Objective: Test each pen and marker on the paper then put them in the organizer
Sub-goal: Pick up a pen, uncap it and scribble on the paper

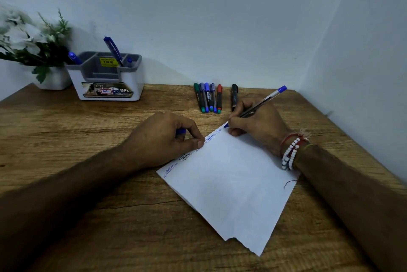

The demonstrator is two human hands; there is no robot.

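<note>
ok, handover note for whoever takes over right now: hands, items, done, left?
Right hand: holds a blue pen, tip at the paper's far edge.
Left hand: closed on a small blue piece, probably the pen's cap; fingertip pins the paper.
Organizer at far left already holds blue pens.
Done: several scribbles along the paper's edge.
Left: stow this pen; test and stow the six markers on the table.
</note>
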